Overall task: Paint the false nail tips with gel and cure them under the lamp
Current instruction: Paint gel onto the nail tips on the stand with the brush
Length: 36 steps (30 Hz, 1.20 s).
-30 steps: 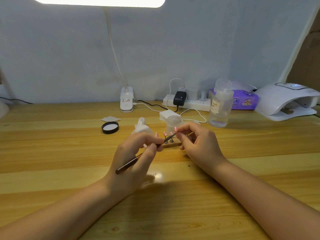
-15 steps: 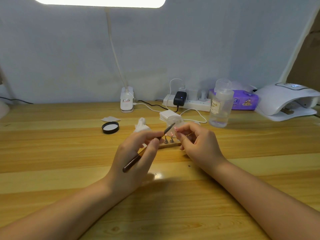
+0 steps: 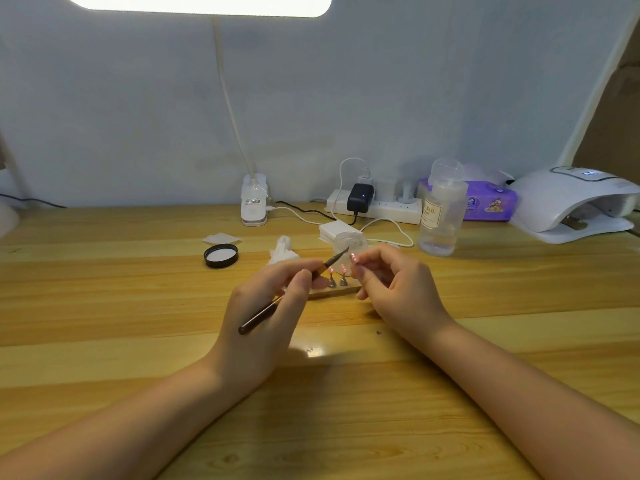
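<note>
My left hand (image 3: pixel 266 306) grips a thin dark gel brush (image 3: pixel 294 289), its bristle tip pointing up and right toward a pink nail tip (image 3: pixel 353 258). My right hand (image 3: pixel 391 289) pinches that nail tip's holder between thumb and fingers, just above the table. Between my hands, a wooden base (image 3: pixel 332 292) carries two small metal stands (image 3: pixel 337 280) with pink tips. The white curing lamp (image 3: pixel 571 202) sits at the far right. A small clear jar (image 3: pixel 348 242) stands behind the stands.
A black lid (image 3: pixel 221 256), a crumpled tissue (image 3: pixel 282 252) and white pads (image 3: pixel 334 230) lie behind my hands. A clear pump bottle (image 3: pixel 441 213), a purple tissue pack (image 3: pixel 488 202), a power strip (image 3: pixel 374 204) and a clip desk-lamp base (image 3: pixel 254 202) stand along the wall.
My left hand has drawn the brush a little left and up, so its tip has come off the nail tip that my right hand holds. My right hand stays in place.
</note>
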{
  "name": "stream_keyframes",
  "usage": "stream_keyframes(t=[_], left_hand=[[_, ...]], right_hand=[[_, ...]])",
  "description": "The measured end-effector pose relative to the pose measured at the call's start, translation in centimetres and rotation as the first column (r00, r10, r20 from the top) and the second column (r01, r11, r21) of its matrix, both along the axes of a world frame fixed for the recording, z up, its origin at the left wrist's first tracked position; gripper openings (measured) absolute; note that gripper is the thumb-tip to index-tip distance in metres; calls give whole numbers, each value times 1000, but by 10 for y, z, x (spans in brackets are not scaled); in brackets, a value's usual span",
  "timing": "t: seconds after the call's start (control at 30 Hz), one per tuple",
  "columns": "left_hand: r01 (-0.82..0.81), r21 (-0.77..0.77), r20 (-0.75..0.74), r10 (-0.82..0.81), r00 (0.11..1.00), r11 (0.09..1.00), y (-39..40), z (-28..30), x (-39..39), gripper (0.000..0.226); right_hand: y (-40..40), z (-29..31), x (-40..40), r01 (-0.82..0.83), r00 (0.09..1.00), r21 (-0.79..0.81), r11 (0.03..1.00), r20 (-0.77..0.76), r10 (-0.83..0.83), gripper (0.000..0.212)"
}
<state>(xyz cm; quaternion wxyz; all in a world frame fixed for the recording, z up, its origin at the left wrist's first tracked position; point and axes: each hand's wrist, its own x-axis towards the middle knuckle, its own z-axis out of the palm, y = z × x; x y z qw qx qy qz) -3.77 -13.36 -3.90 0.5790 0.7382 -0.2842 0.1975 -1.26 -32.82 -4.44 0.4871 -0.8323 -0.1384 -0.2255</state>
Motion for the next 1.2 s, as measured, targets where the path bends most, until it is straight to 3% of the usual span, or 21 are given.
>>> stream_keyframes(t=[0.37, 0.6, 0.8, 1.0, 1.2], left_hand=[[22, -1, 13, -22, 1000, 1000, 0, 2, -3, 33], [10, 107, 77, -18, 997, 994, 0, 2, 0, 22], [-8, 79, 100, 0, 995, 997, 1, 4, -4, 27], [-61, 175, 182, 29, 983, 983, -1, 5, -2, 30], [-79, 120, 127, 64, 990, 990, 1, 6, -4, 29]], right_hand=[[0, 0, 0, -2, 1000, -5, 1000, 0, 2, 8], [0, 0, 0, 16, 1000, -23, 1000, 21, -15, 11], [0, 0, 0, 35, 999, -35, 999, 27, -34, 12], [1, 1, 1, 55, 998, -65, 996, 45, -52, 9], [0, 0, 0, 77, 997, -11, 997, 29, -77, 6]])
